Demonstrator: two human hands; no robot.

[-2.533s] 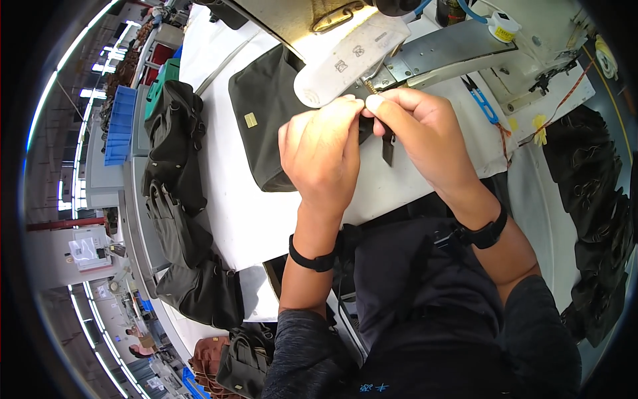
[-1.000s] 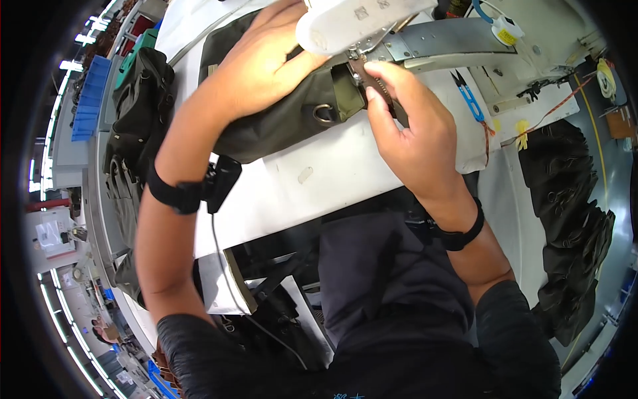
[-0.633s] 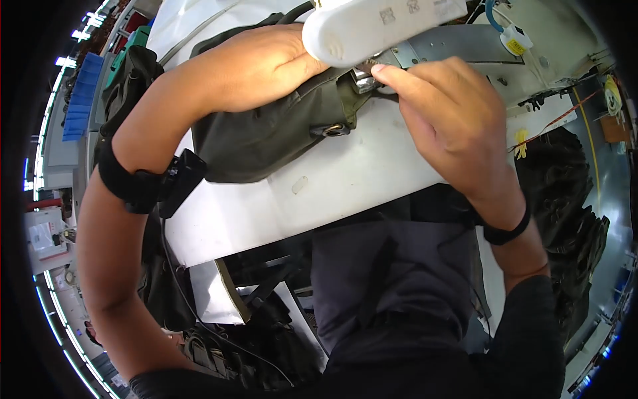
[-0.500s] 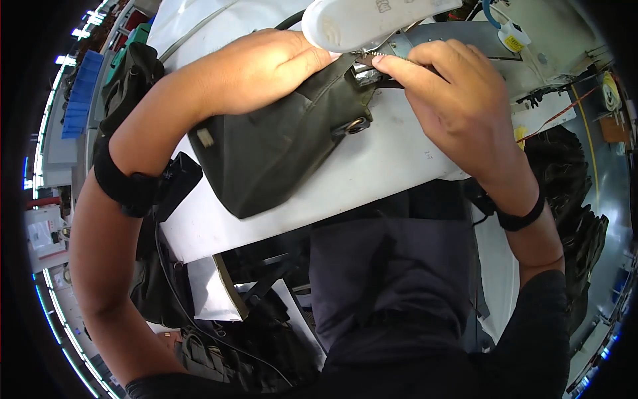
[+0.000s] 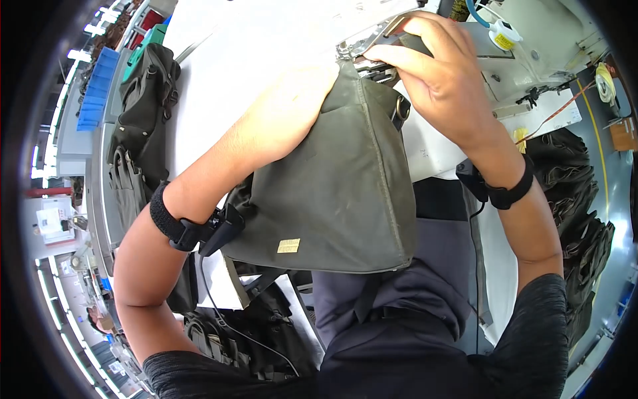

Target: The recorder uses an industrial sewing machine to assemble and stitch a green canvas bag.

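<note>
A dark olive fabric bag (image 5: 332,193) lies in the middle, its broad end hanging over the table's front edge above my lap. My left hand (image 5: 286,116) is on the bag's upper left side and grips it there; glare washes out its fingers. At the bag's narrow top end sits a small metal presser foot (image 5: 344,50) of a sewing machine. My right hand (image 5: 448,83) is just right of it, thumb and fingers bent round a small brownish piece that I cannot make out. A metal ring (image 5: 401,108) hangs at the bag's right side, below that hand.
The pale sewing machine body (image 5: 551,60) stands at the upper right. More dark bags (image 5: 143,106) lie along the table's left side, and dark fabric pieces (image 5: 565,193) are piled at the right. Blue bins (image 5: 98,86) are at the far left. A cable (image 5: 232,329) runs down from my left wrist.
The bag has turned and swung toward me, with its broad end now past the table's edge. My left hand has moved down and right with it. The right hand has shifted slightly up.
</note>
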